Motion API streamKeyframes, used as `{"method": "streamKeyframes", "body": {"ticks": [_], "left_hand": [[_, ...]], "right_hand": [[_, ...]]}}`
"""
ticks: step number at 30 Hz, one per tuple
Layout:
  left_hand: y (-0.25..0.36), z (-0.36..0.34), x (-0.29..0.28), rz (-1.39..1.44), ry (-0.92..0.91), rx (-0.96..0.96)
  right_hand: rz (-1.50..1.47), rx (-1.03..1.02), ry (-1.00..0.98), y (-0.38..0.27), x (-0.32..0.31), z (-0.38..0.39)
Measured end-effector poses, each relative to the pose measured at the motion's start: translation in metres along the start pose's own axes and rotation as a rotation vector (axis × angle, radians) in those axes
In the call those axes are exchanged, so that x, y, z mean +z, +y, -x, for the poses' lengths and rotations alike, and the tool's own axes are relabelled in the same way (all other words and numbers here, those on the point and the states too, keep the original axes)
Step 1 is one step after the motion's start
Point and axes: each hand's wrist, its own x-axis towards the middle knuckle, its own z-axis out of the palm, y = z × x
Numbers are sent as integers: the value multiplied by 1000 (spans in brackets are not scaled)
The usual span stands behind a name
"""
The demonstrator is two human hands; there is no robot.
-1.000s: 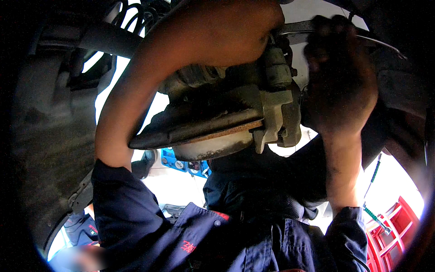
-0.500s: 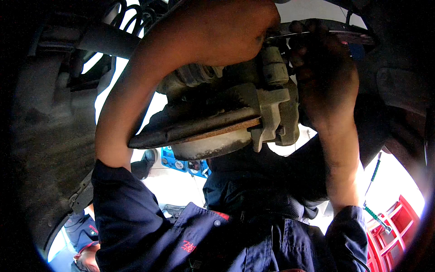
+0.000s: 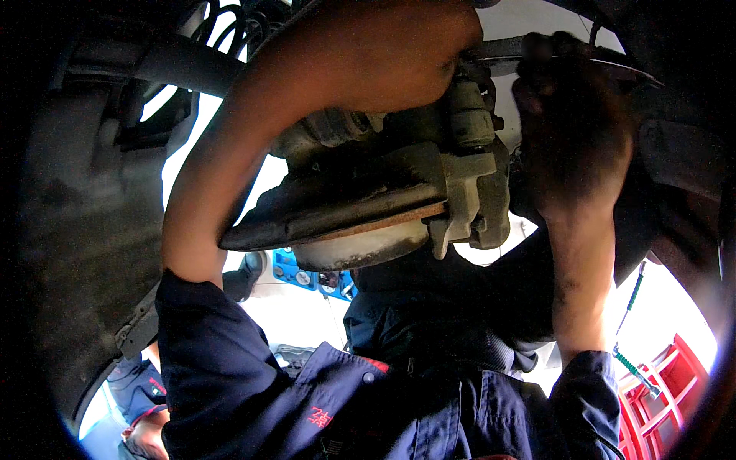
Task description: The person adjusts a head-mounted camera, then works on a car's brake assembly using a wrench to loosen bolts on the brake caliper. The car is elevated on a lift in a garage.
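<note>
My left hand (image 3: pixel 429 57) reaches over the top of a brake assembly, its back toward me. Its fingers are hidden behind the hand, near the inner end of a long, dark metal bar (image 3: pixel 498 50) with a shiny edge. Round the bar's right part, the fingers of my right hand (image 3: pixel 575 146) are closed, in deep shadow. Between my arms hangs the brake caliper (image 3: pixel 479 195), clamped over the rusty-edged brake disc (image 3: pixel 337 222). A pale cylindrical part (image 3: pixel 471 115) stands on the caliper just below my left hand.
Dark wheel-arch lining (image 3: pixel 84 230) curves around both sides. A coil spring (image 3: pixel 222 31) is at the upper left. Below lie a blue tool tray (image 3: pixel 303 276) and a red frame (image 3: pixel 663 399), with a green-wrapped hose (image 3: pixel 632 364) beside it. Another person's sleeve (image 3: pixel 142 391) shows lower left.
My right hand has shifted to the right, away from the caliper, and the bar's outer end has moved right and slightly down. My left hand has moved slightly right.
</note>
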Motion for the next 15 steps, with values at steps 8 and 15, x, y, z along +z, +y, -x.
{"method": "streamKeyframes", "body": {"ticks": [8,15], "left_hand": [[-9,1,-11,149,-145,46],[-3,5,-13,20,-165,25]], "right_hand": [[-103,313,-159,7,-19,-2],[609,-187,-162,-2,14,13]]}}
